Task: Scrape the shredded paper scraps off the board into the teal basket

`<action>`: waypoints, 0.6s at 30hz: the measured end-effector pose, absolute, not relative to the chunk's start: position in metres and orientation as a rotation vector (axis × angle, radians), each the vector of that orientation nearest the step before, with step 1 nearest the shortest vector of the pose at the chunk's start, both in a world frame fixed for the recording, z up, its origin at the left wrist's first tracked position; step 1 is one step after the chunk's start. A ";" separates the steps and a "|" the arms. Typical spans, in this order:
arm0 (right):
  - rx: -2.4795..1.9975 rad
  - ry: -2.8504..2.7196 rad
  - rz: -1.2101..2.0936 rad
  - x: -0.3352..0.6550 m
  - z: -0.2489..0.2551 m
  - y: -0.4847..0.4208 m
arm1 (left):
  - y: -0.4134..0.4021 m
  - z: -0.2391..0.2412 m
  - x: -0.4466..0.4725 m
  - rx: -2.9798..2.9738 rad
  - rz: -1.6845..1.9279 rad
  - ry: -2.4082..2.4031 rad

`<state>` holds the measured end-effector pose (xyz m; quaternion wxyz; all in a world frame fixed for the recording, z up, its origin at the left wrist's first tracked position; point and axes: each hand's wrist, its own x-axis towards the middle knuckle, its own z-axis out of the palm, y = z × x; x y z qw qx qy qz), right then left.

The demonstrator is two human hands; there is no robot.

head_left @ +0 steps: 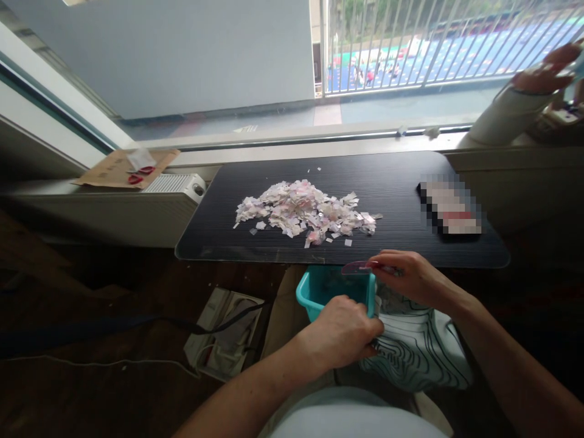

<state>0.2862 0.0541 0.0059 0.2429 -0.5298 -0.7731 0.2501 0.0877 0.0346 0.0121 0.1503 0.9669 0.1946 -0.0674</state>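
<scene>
My left hand [345,331] is closed on the near rim of a teal plastic bin [314,304], just below the front edge of the black table. In my right hand [413,277], above the bin's right side, is a flat, see-through pink plastic piece [356,267] with a curved edge; its exact kind is unclear. A large heap of small pale paper scraps [301,210] lies on the black tabletop [387,176]. Beneath my right hand hangs a white bag [424,347] with dark wavy lines. The bin's bottom is too dark to make out.
A blurred-out flat object [451,207] lies at the table's right. Red-handled scissors [141,174] rest on a brown envelope [118,167] at the left sill. On the floor is an open box [223,334] with cables. Another person's hand [545,73] is at upper right.
</scene>
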 end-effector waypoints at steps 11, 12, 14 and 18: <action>-1.639 -1.861 0.424 0.301 -0.010 0.080 | 0.037 0.019 0.082 2.705 -0.238 0.601; -1.655 -1.871 0.432 0.300 -0.008 0.080 | 0.037 0.019 0.080 2.698 -0.236 0.616; -1.706 -1.873 0.427 0.300 -0.002 0.078 | 0.037 0.018 0.076 2.689 -0.235 0.652; -1.761 -1.853 0.389 0.300 0.006 0.074 | 0.038 0.015 0.070 2.683 -0.230 0.698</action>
